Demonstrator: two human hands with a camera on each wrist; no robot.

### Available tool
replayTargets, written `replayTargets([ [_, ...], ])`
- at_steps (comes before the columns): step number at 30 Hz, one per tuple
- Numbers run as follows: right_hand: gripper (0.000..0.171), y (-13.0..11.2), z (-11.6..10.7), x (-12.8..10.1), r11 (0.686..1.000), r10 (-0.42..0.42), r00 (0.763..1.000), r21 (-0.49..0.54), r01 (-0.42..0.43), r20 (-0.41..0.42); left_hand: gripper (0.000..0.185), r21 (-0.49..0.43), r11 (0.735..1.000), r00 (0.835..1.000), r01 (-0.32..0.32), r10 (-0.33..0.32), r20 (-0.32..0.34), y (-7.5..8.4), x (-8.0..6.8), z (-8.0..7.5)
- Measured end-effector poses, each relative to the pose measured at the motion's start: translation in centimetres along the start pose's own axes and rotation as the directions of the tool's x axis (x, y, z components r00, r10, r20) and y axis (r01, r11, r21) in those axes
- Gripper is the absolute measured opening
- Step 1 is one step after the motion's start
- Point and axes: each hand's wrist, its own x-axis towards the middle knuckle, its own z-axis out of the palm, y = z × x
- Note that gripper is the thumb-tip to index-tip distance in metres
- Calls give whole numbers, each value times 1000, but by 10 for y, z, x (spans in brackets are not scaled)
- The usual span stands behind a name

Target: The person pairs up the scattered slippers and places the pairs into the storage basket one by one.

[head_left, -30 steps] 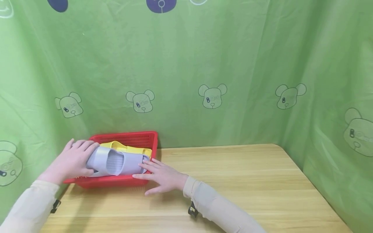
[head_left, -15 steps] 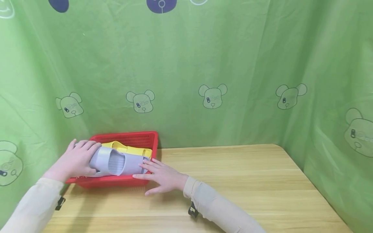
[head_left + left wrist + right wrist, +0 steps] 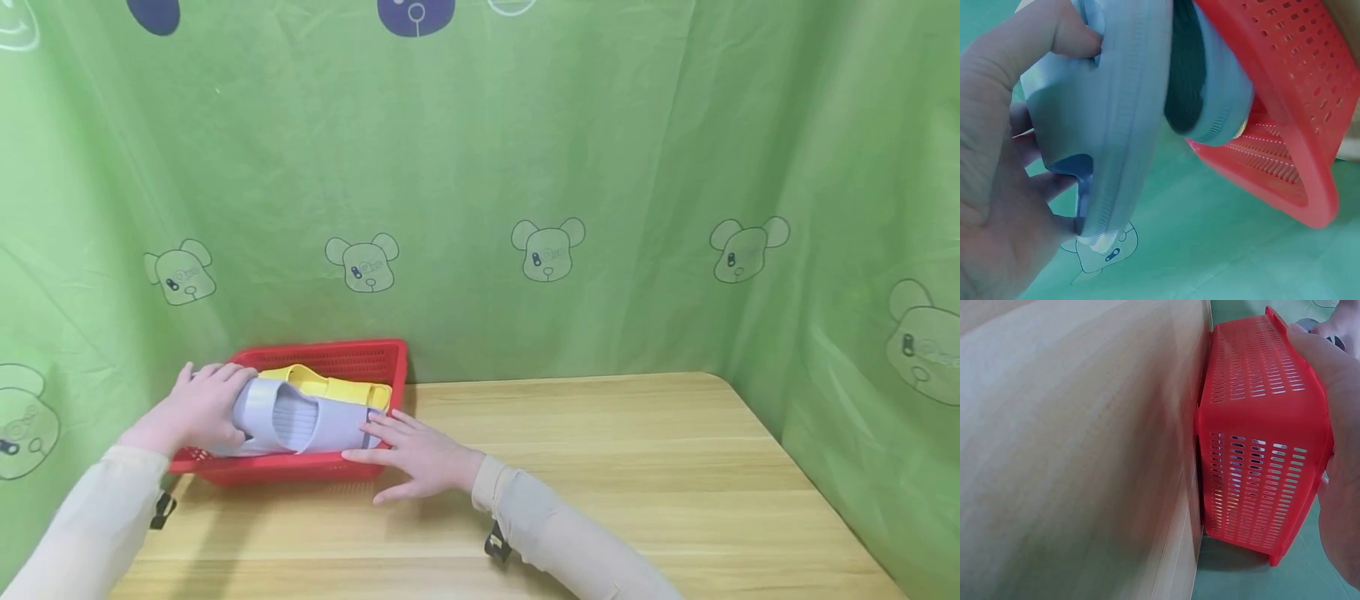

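Green bear-print curtain backs a wooden table. The left hand (image 3: 197, 410) grips the grey slipper (image 3: 300, 417) by its toe end over the red basket (image 3: 330, 357) at the table's back-left corner; the right hand (image 3: 416, 454), fingers straight, steadies heel and rim. Best lowered level beside the yellow slipper (image 3: 330, 385). Only the left wrist view shows fingers curled under the sole.
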Motion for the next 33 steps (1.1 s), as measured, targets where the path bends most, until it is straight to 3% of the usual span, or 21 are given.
replayTargets([
  [19,75,-3,-1,0,1000,3,1000,21,-3,1,91,-56,998,999,12,-10,41,-7,4,-2],
  [33,75,0,4,0,1000,3,1000,23,-3,-14,94,-35,996,992,86,-82,91,-6,-1,1],
])
